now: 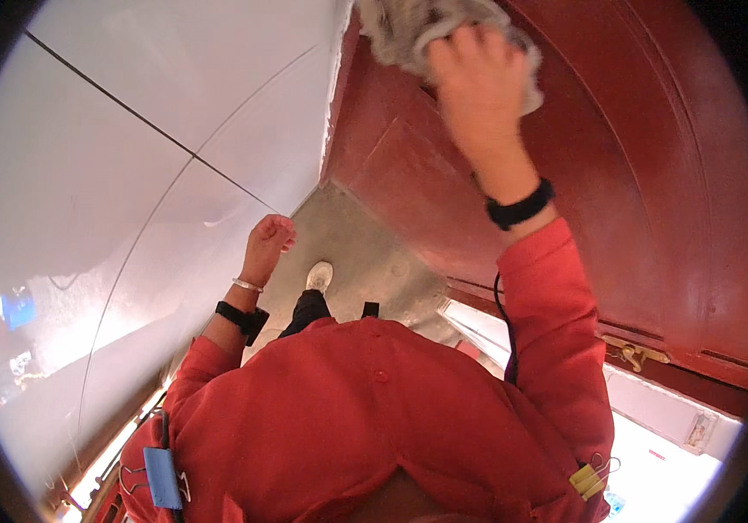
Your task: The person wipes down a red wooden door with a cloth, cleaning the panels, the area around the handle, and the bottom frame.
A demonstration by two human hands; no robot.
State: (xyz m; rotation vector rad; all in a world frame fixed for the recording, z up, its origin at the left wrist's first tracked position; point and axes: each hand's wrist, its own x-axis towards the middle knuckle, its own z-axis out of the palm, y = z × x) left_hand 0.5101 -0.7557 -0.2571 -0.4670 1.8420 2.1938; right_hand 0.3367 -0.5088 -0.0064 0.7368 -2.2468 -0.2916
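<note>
My right hand (482, 85) is pressed over a grey cloth (407, 33) against a dark red panelled door (609, 163) at the upper right, with motion blur on the hand. A black band circles that wrist. Lower and to the left, my left hand (272, 234) hangs with its fingers loosely curled and nothing seen in it, close to a glossy white wall (152, 131). That wrist bears a pale bracelet and a black strap with a small device.
Between wall and door lies a grey concrete floor (348, 229), with my shoe (320, 276) on it. A brass latch (635, 353) sits on the door's edge at the right. Bright openings show at the lower right and lower left.
</note>
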